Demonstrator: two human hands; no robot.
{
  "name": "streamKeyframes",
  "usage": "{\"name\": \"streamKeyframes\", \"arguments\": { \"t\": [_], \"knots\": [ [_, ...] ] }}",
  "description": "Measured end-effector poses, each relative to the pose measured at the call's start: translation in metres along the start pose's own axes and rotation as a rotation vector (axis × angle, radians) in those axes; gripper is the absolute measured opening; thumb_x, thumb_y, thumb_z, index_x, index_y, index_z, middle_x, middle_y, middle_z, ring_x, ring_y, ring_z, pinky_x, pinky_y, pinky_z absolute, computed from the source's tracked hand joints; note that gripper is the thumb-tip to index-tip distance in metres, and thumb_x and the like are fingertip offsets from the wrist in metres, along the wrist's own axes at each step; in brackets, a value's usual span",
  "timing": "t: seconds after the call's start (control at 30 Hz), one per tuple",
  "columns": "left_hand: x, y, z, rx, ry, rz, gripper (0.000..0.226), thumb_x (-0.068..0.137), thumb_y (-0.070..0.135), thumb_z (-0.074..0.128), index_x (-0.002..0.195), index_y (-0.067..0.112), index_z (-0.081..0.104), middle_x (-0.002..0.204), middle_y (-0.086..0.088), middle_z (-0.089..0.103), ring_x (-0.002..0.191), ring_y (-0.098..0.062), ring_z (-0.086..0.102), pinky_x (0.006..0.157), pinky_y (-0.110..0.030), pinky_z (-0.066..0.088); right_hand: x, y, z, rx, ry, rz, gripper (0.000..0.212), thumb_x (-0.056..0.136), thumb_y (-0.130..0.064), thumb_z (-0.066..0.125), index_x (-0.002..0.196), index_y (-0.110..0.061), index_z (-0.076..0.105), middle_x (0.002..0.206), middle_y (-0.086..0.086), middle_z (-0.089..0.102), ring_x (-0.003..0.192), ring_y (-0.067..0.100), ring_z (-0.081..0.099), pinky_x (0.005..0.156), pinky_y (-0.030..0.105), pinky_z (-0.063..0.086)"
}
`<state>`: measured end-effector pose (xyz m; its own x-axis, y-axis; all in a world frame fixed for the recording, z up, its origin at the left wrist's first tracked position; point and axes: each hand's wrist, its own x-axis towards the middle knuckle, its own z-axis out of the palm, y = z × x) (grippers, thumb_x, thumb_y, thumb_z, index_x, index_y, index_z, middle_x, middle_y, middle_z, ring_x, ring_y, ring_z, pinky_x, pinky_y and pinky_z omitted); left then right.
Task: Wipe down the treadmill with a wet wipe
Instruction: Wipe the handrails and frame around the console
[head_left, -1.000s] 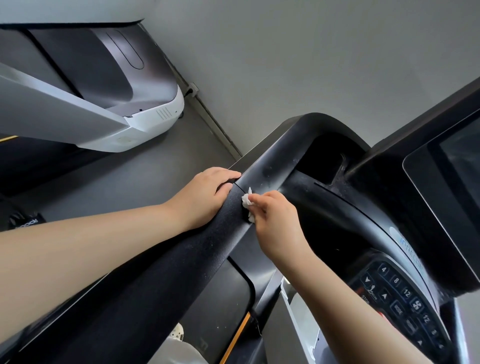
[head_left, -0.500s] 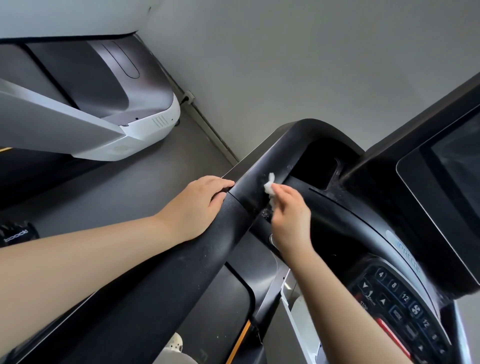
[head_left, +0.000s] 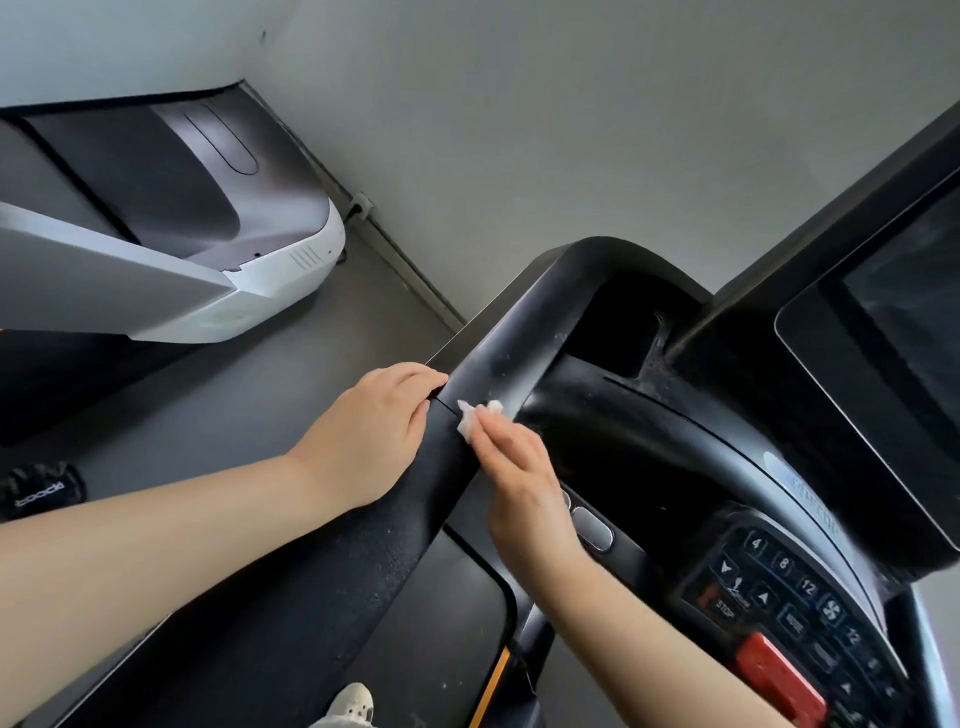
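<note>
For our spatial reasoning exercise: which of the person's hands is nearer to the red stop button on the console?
Right. The right hand lies up-left of the red stop button, pressing a wet wipe on the handrail; the left hand rests farther left.

Both my forearms are bare right up to the near edge of view, no sleeve, watch or ring on my left hand (head_left: 371, 434) or right hand (head_left: 522, 480). Down below, I see a white shoe (head_left: 352, 701) with small dark perforations.
</note>
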<state>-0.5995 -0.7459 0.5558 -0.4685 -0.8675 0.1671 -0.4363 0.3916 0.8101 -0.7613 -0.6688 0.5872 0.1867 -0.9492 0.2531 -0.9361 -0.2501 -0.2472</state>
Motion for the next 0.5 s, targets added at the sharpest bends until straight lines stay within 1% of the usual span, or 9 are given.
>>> {"name": "streamKeyframes", "arguments": {
  "t": [0.07,0.13,0.17,0.23,0.3,0.4,0.43,0.47,0.5],
  "knots": [
    [0.000,0.002,-0.001,0.040,-0.016,0.022,0.061,0.086,0.035,0.018,0.120,0.007,0.061,0.121,-0.006,0.061,0.106,-0.030,0.058,0.091,-0.042,0.049,0.022,0.020,-0.002,-0.004,-0.006,0.071,0.039,0.102,-0.012,0.030,0.123,0.004,0.058,0.122,0.013,0.060,0.119,0.021,0.048,0.109,0.017,0.026],
    [-0.001,0.005,-0.002,0.100,-0.022,0.065,0.053,0.086,0.027,0.025,0.116,0.006,0.064,0.117,-0.009,0.063,0.102,-0.032,0.062,0.085,-0.045,0.052,0.042,0.026,0.005,0.061,0.087,0.303,0.040,0.095,-0.006,0.031,0.123,0.004,0.058,0.120,0.012,0.059,0.121,0.026,0.050,0.107,0.018,0.028],
    [-0.001,0.006,-0.003,0.125,-0.024,0.084,0.050,0.085,0.022,0.028,0.113,0.005,0.065,0.115,-0.011,0.064,0.100,-0.033,0.063,0.081,-0.047,0.054,0.041,0.019,0.014,0.107,0.158,0.374,0.041,0.092,-0.004,0.031,0.122,0.005,0.058,0.124,0.012,0.057,0.126,0.028,0.047,0.109,0.017,0.025],
    [-0.001,0.009,-0.005,0.161,-0.019,0.127,0.047,0.083,0.016,0.031,0.110,0.003,0.066,0.113,-0.014,0.064,0.097,-0.033,0.065,0.077,-0.047,0.056,0.017,-0.023,0.033,0.243,0.199,0.452,0.044,0.093,-0.009,0.030,0.128,0.004,0.054,0.140,0.005,0.044,0.138,0.016,0.030,0.113,0.013,0.014],
    [0.001,0.014,-0.006,0.192,-0.016,0.192,0.047,0.079,0.014,0.031,0.108,0.002,0.067,0.112,-0.015,0.065,0.095,-0.032,0.066,0.077,-0.044,0.056,-0.014,-0.067,0.042,0.346,0.188,0.429,0.051,0.094,-0.023,0.026,0.140,-0.002,0.037,0.149,-0.004,0.024,0.142,0.002,0.012,0.114,0.014,0.006],
    [0.008,0.018,-0.001,0.200,-0.014,0.256,0.048,0.077,0.013,0.033,0.111,0.002,0.065,0.114,-0.015,0.064,0.097,-0.031,0.066,0.081,-0.043,0.055,-0.018,-0.083,0.042,0.382,0.161,0.457,0.067,0.093,-0.056,0.015,0.144,-0.014,0.004,0.151,-0.013,-0.006,0.140,-0.005,-0.016,0.114,0.014,-0.006],
    [0.010,0.018,0.002,0.197,-0.005,0.255,0.049,0.076,0.013,0.032,0.112,0.002,0.065,0.115,-0.015,0.064,0.098,-0.031,0.066,0.082,-0.043,0.053,-0.007,-0.072,0.043,0.391,0.159,0.489,0.070,0.092,-0.058,0.015,0.144,-0.014,-0.003,0.149,-0.015,-0.012,0.138,-0.006,-0.020,0.113,0.015,-0.008],
    [0.012,0.018,0.004,0.197,0.005,0.245,0.051,0.075,0.012,0.031,0.112,0.002,0.065,0.116,-0.015,0.064,0.099,-0.031,0.065,0.083,-0.044,0.052,0.007,-0.056,0.043,0.433,0.156,0.545,0.072,0.092,-0.052,0.019,0.146,-0.013,-0.006,0.151,-0.014,-0.012,0.140,-0.004,-0.017,0.115,0.018,-0.006],
    [0.013,0.017,0.006,0.200,0.013,0.236,0.053,0.074,0.011,0.029,0.112,0.002,0.065,0.116,-0.015,0.064,0.099,-0.031,0.065,0.083,-0.044,0.052,0.024,-0.036,0.041,0.509,0.150,0.656,0.071,0.092,-0.042,0.024,0.150,-0.009,-0.002,0.153,-0.010,-0.003,0.142,0.001,-0.005,0.118,0.024,0.001]
  ]
}}
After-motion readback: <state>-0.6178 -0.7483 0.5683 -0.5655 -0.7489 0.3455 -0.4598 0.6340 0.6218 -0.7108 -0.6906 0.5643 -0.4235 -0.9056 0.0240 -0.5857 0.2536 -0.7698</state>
